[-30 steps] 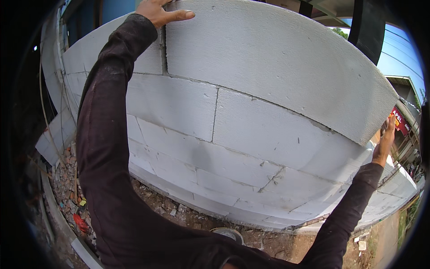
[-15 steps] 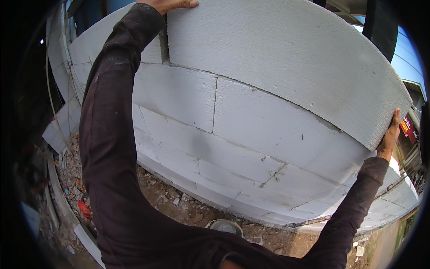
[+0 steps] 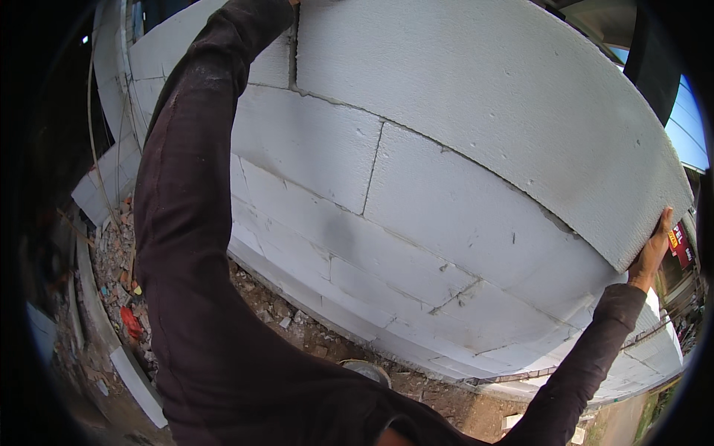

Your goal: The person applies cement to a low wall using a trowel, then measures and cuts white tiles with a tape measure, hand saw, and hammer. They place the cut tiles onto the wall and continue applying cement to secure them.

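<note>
The right hand [image 3: 651, 254] lies spread against the top block's [image 3: 483, 111] right end; the left hand's [image 3: 295, 2] grip, cropped at its left end, I cannot tell.

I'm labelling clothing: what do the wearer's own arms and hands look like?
The left sleeve and right sleeve are long and dark purplish-brown; the left one has pale dusty smudges and a lengthwise seam. The right hand wears no glove; the left hand is nearly all out of frame.
</note>
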The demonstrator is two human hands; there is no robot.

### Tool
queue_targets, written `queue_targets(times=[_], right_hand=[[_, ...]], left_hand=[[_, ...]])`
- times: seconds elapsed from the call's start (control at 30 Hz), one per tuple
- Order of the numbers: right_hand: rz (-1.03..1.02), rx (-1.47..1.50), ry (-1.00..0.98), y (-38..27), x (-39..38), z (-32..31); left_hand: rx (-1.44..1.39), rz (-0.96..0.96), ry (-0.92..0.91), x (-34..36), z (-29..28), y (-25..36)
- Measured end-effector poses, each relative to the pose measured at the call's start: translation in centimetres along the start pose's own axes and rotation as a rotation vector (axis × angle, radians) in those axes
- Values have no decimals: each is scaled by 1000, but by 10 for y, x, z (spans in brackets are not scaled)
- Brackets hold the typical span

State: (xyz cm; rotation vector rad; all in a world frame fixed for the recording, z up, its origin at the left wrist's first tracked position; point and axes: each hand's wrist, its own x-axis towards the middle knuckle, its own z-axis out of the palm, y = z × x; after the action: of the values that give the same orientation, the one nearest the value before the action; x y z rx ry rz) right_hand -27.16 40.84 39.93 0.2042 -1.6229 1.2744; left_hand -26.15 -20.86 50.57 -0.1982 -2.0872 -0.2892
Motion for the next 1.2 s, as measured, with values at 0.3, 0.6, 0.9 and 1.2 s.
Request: queue_targets(times=[0.3,0.6,0.9,1.2], right_hand=[[55,74,19,-1,0,0],[171,121,-31,-37,-4,0],[161,161,-101,-40,-29,19],[115,79,-118,-24,-24,15]], left_hand=[[-199,52,38,2,-8,-14],[-168,-87,-14,8,11,-21],[145,48,-26,17,9,-64],[248,135,-76,28,12,-87]])
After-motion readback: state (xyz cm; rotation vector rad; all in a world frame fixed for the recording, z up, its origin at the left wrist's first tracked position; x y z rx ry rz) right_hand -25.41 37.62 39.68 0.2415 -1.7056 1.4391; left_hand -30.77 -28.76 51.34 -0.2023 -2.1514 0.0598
